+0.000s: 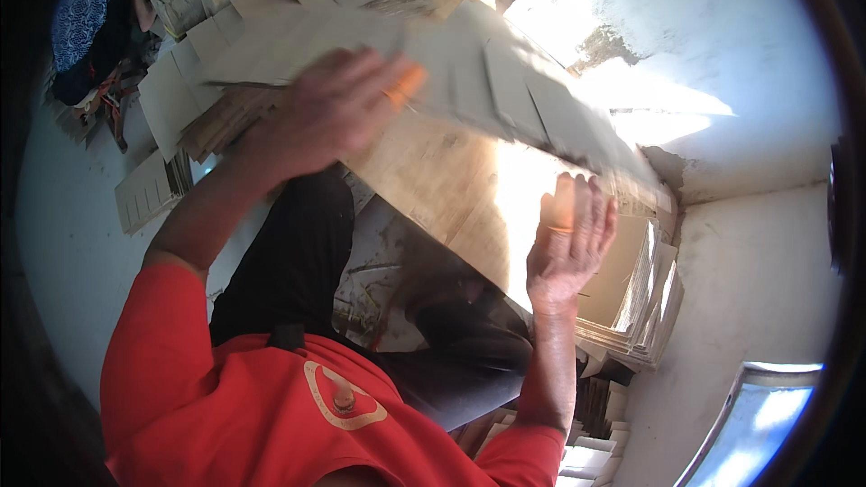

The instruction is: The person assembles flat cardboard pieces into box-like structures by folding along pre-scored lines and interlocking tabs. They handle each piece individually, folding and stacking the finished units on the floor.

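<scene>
Extending across the wooden table (437, 171) in the head view, the slotted cardboard (469, 63) shows behind the left hand (338, 108), whose grip is too blurred to judge. The right hand (570, 239), fingers straightened, is near the cardboard's lower edge.

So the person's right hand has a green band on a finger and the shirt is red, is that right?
Not quite: the band on the right hand is orange, not green, as the head view shows. The shirt is indeed red.
</scene>
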`<state>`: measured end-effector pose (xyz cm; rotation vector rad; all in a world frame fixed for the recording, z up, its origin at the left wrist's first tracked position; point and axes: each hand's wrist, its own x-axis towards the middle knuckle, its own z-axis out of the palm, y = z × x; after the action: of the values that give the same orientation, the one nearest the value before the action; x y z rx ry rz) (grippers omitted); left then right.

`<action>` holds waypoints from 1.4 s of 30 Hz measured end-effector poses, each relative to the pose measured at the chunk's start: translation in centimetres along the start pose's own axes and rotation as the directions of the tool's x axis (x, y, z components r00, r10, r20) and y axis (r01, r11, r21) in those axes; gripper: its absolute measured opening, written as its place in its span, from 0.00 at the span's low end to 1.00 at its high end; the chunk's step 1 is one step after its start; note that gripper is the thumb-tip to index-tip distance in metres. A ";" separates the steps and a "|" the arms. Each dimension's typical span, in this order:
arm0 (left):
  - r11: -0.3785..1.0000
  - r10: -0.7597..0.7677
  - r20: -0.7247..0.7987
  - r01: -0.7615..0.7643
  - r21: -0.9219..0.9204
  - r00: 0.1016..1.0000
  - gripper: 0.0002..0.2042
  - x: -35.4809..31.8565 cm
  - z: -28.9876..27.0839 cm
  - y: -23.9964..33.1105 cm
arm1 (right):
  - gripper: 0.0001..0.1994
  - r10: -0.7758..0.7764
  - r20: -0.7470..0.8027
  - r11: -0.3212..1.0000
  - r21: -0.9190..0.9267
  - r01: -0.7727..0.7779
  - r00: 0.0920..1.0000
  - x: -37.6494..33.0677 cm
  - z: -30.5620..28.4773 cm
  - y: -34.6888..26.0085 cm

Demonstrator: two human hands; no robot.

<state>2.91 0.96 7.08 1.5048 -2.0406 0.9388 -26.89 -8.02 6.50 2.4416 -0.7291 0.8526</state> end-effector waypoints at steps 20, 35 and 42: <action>0.857 -0.511 0.513 0.362 0.367 0.690 0.21 -14.5 9.0 -19.1 | 0.19 0.860 0.185 0.460 -0.687 -0.563 0.476 -20.8 -1.4 17.1; 0.898 -0.419 0.492 0.430 0.097 0.763 0.19 -3.2 10.2 -7.7 | 0.15 0.907 0.238 0.420 -0.556 -0.717 0.347 -18.7 -2.7 20.5; 0.874 -0.149 0.178 0.214 -0.436 0.973 0.18 6.4 18.8 2.1 | 0.14 0.702 -0.313 0.651 -0.083 -0.755 0.640 -9.7 -2.4 14.8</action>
<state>-0.17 -16.67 -1.83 1.4925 -1.9853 0.2572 -43.39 -14.68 5.18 1.7494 -1.6734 1.2691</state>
